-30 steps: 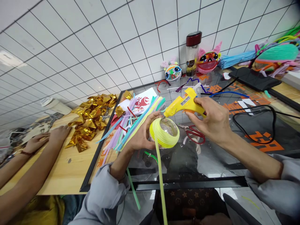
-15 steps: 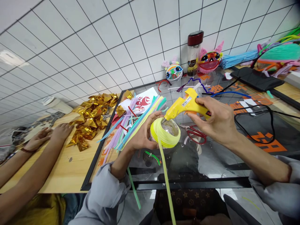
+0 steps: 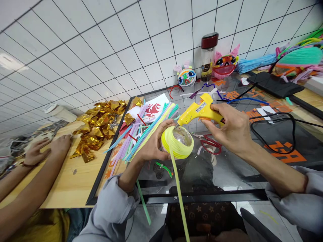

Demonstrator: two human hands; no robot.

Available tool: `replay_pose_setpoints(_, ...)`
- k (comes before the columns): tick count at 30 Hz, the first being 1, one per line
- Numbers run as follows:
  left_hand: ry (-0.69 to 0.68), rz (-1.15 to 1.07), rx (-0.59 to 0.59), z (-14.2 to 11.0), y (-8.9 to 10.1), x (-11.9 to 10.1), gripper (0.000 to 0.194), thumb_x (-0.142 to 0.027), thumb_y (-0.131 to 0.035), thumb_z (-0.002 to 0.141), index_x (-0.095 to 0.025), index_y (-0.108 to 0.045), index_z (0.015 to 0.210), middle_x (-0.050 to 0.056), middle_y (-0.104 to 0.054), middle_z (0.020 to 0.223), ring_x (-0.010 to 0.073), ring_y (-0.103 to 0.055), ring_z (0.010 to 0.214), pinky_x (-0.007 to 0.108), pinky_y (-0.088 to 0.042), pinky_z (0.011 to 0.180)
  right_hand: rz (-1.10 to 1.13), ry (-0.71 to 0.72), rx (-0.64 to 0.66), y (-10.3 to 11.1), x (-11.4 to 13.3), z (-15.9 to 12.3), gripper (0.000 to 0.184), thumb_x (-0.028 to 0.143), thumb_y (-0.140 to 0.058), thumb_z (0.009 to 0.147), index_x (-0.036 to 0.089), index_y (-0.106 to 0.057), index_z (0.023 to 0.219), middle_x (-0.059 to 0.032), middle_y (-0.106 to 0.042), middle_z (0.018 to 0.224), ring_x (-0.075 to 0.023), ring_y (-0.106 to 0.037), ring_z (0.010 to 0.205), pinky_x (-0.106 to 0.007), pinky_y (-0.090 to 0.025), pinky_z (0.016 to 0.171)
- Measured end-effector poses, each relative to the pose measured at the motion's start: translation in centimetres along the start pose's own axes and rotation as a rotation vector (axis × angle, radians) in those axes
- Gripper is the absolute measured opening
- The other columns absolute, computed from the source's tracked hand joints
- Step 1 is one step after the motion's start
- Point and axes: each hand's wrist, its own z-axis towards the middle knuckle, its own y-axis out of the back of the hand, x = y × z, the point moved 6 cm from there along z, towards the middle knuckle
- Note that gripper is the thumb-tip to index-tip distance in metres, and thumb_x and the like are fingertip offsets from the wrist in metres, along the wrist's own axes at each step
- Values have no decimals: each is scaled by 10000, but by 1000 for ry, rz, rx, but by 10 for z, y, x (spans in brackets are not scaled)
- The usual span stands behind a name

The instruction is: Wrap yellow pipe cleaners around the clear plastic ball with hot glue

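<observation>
My left hand [image 3: 153,144] is closed around the left side of a clear ball wrapped in yellow pipe cleaner [image 3: 180,149]. A loose yellow strand [image 3: 178,188] hangs from the ball down past the table edge. In my right hand [image 3: 230,126] is a yellow hot glue gun [image 3: 196,110], gripped by its handle. Its nozzle points down and left at the ball's upper rim, by the yellow wrapping; whether it touches I cannot tell. The top of the ball shows bare through the wrapping. Red-handled scissors [image 3: 211,144] lie just right of the ball.
A bundle of pastel pipe cleaners [image 3: 146,131] lies left of the ball. Crumpled gold foil [image 3: 97,126] and a co-worker's hands [image 3: 59,146] are further left. Behind stand a bottle [image 3: 208,60] and two decorated faces [image 3: 186,76]. A black cord [image 3: 294,132] loops at right.
The glue gun's nozzle has shifted slightly left and up along the ball's rim. The co-worker's hands have moved a little left. My left hand keeps its hold on the ball.
</observation>
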Motion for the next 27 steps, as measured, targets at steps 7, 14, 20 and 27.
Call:
replay_pose_setpoints(7, -13, -4, 4, -1, -1, -1, 1129, -354, -943, 510, -277, -381, 1487, 112, -525, 1448, 371, -475, 1417, 498, -340, 1229, 11, 22, -45, 0, 0, -1, 192, 346, -661, 914, 198, -627, 1033, -74, -742, 872, -226, -694, 732, -333, -523, 606)
replay_pose_setpoints(14, 14, 31, 0, 0, -1, -2, 1147, -394, -944, 492, -254, -388, 1485, 121, -527, 1456, 397, -459, 1420, 513, -335, 1231, 21, 11, -20, -1, -2, -1, 209, 376, -662, 906, 214, -629, 1034, -78, -750, 889, -240, -703, 746, -351, -537, 615)
replay_pose_setpoints(20, 0, -1, 2, 0, -2, -2, 1129, -401, -937, 506, -261, -385, 1481, 113, -522, 1446, 389, -474, 1406, 503, -345, 1219, 65, 36, -34, 1, 1, 0, 220, 368, -691, 892, 203, -653, 1033, -77, -762, 892, -230, -708, 733, -345, -559, 626)
replay_pose_setpoints(27, 7, 32, 9, -1, -1, 2, 1177, -375, -939, 499, -261, -350, 1512, 119, -503, 1480, 393, -451, 1427, 507, -339, 1221, 110, 5, 46, 2, -2, 2, 255, 406, -673, 885, 209, -680, 1046, -94, -773, 935, -250, -721, 778, -375, -579, 675)
